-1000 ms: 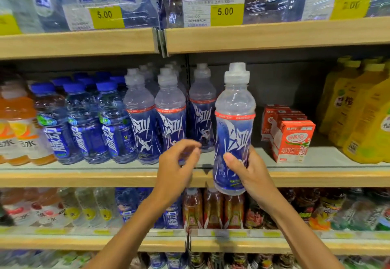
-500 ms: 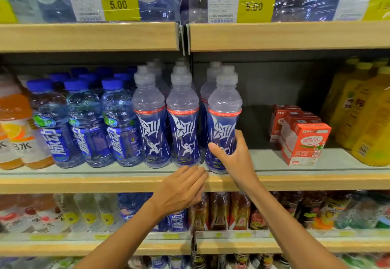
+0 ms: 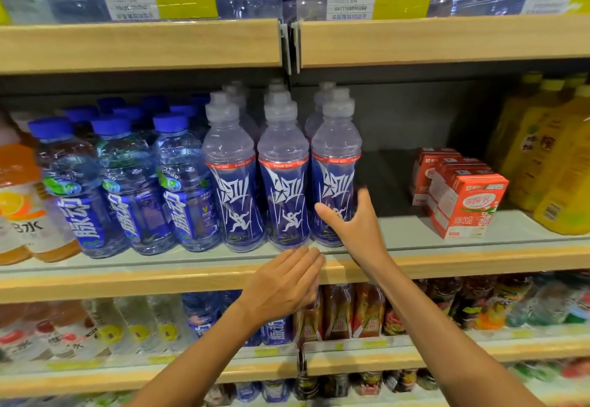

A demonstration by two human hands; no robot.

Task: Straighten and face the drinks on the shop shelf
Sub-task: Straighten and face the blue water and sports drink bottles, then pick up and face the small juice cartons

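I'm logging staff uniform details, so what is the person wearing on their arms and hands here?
Nothing worn shows. The left hand and right hand are bare: no gloves, rings or watch visible. Both forearms are uncovered down to the frame's bottom edge; no sleeve comes into view.

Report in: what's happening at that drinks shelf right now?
Left hand open, by the wooden shelf edge. Right hand grips the rightmost clear plastic bottle with dark blue label, upright, label forward. Red cartons stand apart to its right.
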